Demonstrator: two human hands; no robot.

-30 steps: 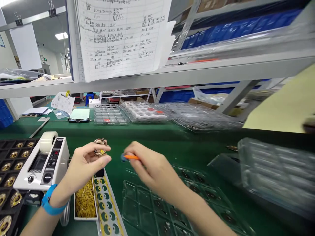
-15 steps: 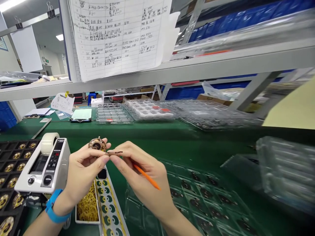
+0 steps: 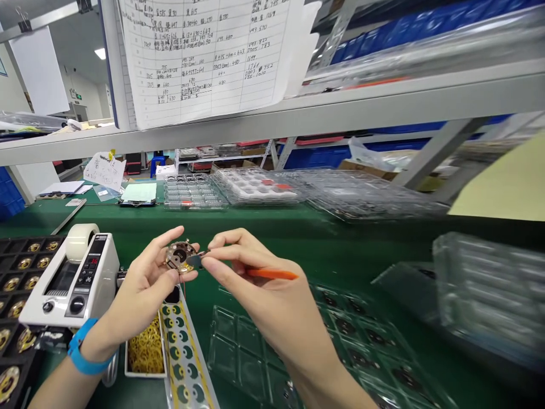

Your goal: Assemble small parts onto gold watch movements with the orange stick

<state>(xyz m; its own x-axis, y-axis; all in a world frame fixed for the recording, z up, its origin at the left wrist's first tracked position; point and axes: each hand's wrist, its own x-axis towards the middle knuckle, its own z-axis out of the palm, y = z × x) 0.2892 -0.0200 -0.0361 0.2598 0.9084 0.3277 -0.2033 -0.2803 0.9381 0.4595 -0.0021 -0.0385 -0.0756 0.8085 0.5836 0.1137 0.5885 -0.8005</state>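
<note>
My left hand, with a blue wristband, grips a round gold-rimmed case with a dark inside, like a small watch case, between thumb and fingers. At its right edge, my right hand pinches a small, thin dark piece. Whether that piece touches the case is hard to make out. An orange stick lies tucked in the same right hand. Below my left hand are a white box of yellow rings and a sheet of dark crescent-shaped stickers.
A white tape dispenser stands left, beside a black tray of round gold parts. Clear plastic trays holding dark parts lie right of my hands, and more stacked trays stand farther right. A grey shelf beam crosses above.
The round case has turned to show more of its inside, and my left fingers have spread. My right hand has shifted, bringing the dark piece to the case's edge; the orange stick lies flatter.
</note>
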